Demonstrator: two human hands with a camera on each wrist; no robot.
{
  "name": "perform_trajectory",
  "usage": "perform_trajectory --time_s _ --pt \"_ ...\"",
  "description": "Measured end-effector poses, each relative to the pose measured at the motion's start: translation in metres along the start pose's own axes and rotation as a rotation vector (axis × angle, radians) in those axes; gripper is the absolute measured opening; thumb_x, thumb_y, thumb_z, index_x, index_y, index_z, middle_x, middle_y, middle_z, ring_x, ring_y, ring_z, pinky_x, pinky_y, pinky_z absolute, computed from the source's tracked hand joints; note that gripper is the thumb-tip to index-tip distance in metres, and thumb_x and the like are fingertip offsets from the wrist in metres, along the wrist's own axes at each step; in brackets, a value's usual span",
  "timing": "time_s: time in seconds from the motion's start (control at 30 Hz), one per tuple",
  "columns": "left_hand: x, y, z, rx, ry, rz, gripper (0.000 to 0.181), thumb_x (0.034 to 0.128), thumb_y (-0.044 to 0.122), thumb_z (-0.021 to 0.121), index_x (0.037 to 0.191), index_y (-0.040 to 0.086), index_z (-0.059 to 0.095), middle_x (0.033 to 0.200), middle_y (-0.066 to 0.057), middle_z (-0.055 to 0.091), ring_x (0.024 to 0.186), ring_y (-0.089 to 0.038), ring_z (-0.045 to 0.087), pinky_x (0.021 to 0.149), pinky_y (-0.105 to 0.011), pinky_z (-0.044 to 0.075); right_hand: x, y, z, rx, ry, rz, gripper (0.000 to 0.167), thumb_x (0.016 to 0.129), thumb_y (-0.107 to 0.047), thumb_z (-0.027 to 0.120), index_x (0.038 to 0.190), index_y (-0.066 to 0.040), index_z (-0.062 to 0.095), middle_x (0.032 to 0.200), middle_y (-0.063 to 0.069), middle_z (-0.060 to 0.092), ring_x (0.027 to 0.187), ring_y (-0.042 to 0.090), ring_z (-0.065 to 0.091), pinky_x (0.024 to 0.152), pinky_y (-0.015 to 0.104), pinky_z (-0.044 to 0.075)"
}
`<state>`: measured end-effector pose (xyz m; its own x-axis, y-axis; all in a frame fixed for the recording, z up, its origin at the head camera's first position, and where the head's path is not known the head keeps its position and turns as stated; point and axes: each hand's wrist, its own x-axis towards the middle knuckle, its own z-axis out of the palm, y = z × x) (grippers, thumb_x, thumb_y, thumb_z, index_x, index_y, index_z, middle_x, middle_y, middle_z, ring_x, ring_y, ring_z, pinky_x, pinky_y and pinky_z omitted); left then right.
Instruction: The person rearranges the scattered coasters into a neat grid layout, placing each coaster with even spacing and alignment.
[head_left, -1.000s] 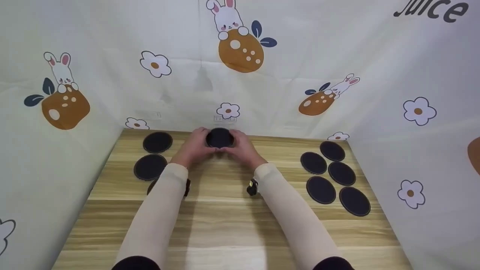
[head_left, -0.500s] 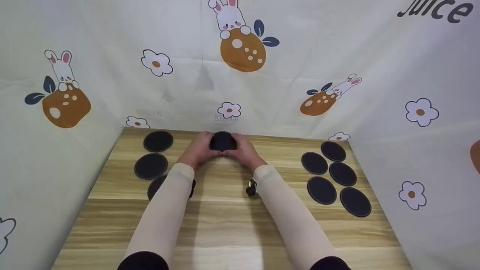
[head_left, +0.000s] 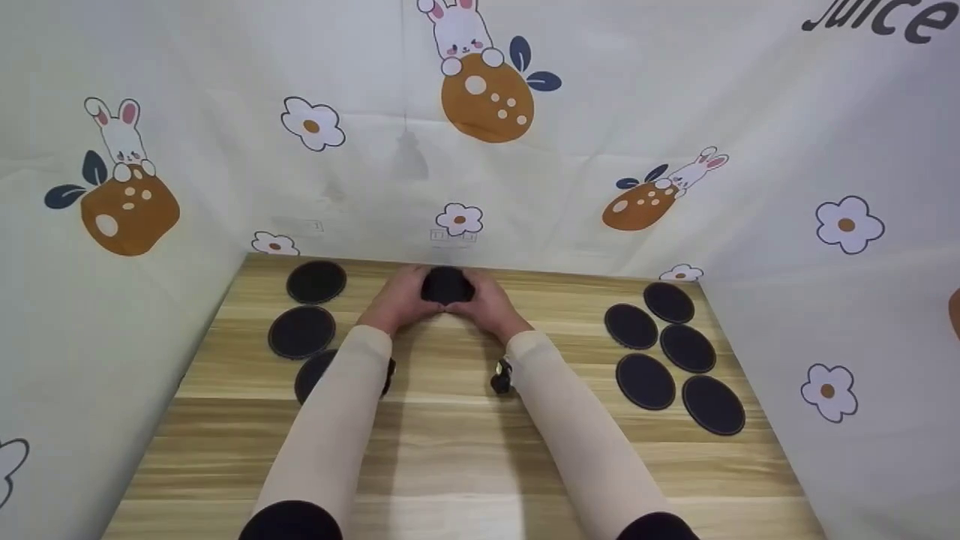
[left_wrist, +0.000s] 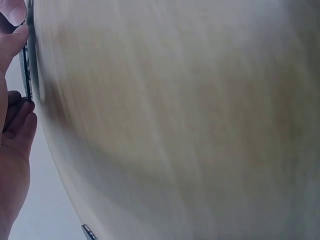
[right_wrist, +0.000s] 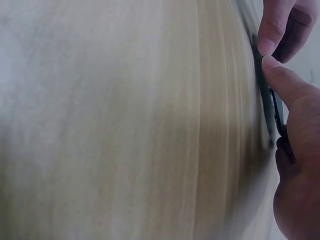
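Note:
A black round coaster point(head_left: 448, 283) is held between both hands near the back edge of the table point(head_left: 450, 420). My left hand point(head_left: 394, 301) grips its left side and my right hand point(head_left: 490, 301) its right side, with the thumbs meeting at the near edge. In the right wrist view, the coaster's thin dark edge point(right_wrist: 276, 112) shows beside the right thumb, close over the wood. Whether it touches the table, or is more than one coaster, I cannot tell. The left wrist view shows fingers and a narrow part of the dark edge point(left_wrist: 26, 75).
Three black coasters lie at left: a far one point(head_left: 316, 282), a middle one point(head_left: 301, 331) and a near one point(head_left: 311, 373) partly behind the left sleeve. Several more point(head_left: 645, 381) lie grouped at right. A printed cloth point(head_left: 525, 180) hangs around the table's back and sides.
Both hands and the held coaster have come slightly nearer and a little to the right, mostly in the first half second. The left sleeve uncovers more of the near-left coaster.

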<state>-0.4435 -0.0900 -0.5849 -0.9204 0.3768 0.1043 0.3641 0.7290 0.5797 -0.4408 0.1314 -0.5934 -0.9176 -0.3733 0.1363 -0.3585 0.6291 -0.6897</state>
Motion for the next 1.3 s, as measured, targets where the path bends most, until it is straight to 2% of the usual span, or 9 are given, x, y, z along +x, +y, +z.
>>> perform_trajectory --time_s 0.2,0.37,0.5,0.7,0.9,1.1,1.2,1.3 --pt "0.0008 -0.0004 0.0028 -0.004 -0.010 -0.021 0.079 0.0919 0.031 0.091 0.157 0.000 0.058 0.155 -0.022 0.060 0.149 -0.039 0.052 0.128 -0.051 0.037 -0.0004 -0.0014 0.0013 -0.045 -0.021 0.021 0.073 0.095 -0.023 0.090 0.154 0.005 0.058 0.152 0.021 0.064 0.145 0.033 0.058 0.125 0.043 0.042" --pt "-0.0010 0.0015 0.0021 -0.012 -0.012 -0.060 0.081 0.0927 0.032 0.090 0.158 -0.001 0.055 0.158 -0.023 0.057 0.151 -0.041 0.050 0.129 -0.053 0.035 -0.0001 -0.0027 0.0022 -0.100 -0.041 0.017 0.077 0.098 -0.027 0.088 0.158 0.006 0.054 0.158 0.023 0.059 0.150 0.034 0.054 0.127 0.043 0.039" --pt "-0.0019 0.0019 0.0032 -0.011 -0.003 -0.070 0.079 0.0933 0.029 0.089 0.158 -0.002 0.055 0.158 -0.024 0.057 0.151 -0.041 0.050 0.129 -0.052 0.035 0.0006 -0.0008 0.0036 -0.117 -0.038 0.005 0.078 0.098 -0.028 0.087 0.158 0.007 0.052 0.158 0.024 0.058 0.151 0.035 0.053 0.128 0.043 0.039" --pt "-0.0003 0.0003 0.0065 -0.014 -0.013 -0.103 0.081 0.0938 0.028 0.088 0.159 -0.003 0.053 0.160 -0.024 0.055 0.152 -0.041 0.048 0.130 -0.051 0.034 0.0009 0.0002 0.0043 -0.100 -0.049 0.028 0.080 0.099 -0.027 0.087 0.160 0.008 0.049 0.161 0.024 0.055 0.153 0.035 0.050 0.129 0.042 0.037" --pt "-0.0046 0.0020 0.0058 -0.014 -0.016 -0.108 0.081 0.0940 0.028 0.087 0.159 -0.004 0.051 0.160 -0.025 0.054 0.150 -0.042 0.049 0.128 -0.052 0.036 -0.0010 0.0020 0.0044 -0.057 -0.056 0.061 0.083 0.100 -0.029 0.085 0.165 0.004 0.046 0.166 0.021 0.052 0.156 0.032 0.046 0.130 0.040 0.035" --pt "-0.0061 0.0017 0.0050 -0.039 -0.023 -0.125 0.081 0.0948 0.027 0.087 0.159 -0.005 0.051 0.160 -0.025 0.053 0.150 -0.042 0.049 0.129 -0.052 0.036 -0.0016 0.0014 0.0056 -0.022 -0.047 0.044 0.081 0.099 -0.027 0.086 0.164 0.002 0.047 0.164 0.020 0.054 0.155 0.031 0.048 0.129 0.040 0.036" --pt "-0.0065 0.0010 0.0051 -0.042 -0.019 -0.120 0.081 0.0939 0.027 0.087 0.159 -0.005 0.051 0.159 -0.025 0.053 0.150 -0.042 0.050 0.128 -0.052 0.036 -0.0013 0.0009 0.0063 -0.020 -0.045 0.037 0.080 0.099 -0.026 0.086 0.163 0.002 0.049 0.163 0.019 0.055 0.154 0.031 0.049 0.129 0.040 0.036" --pt "-0.0069 0.0008 0.0047 -0.049 -0.006 -0.089 0.082 0.0918 0.028 0.089 0.158 -0.004 0.053 0.157 -0.025 0.055 0.149 -0.042 0.051 0.128 -0.051 0.037 -0.0012 0.0001 0.0068 -0.012 -0.042 0.037 0.080 0.097 -0.026 0.087 0.162 0.002 0.050 0.162 0.019 0.057 0.153 0.031 0.051 0.128 0.040 0.037"
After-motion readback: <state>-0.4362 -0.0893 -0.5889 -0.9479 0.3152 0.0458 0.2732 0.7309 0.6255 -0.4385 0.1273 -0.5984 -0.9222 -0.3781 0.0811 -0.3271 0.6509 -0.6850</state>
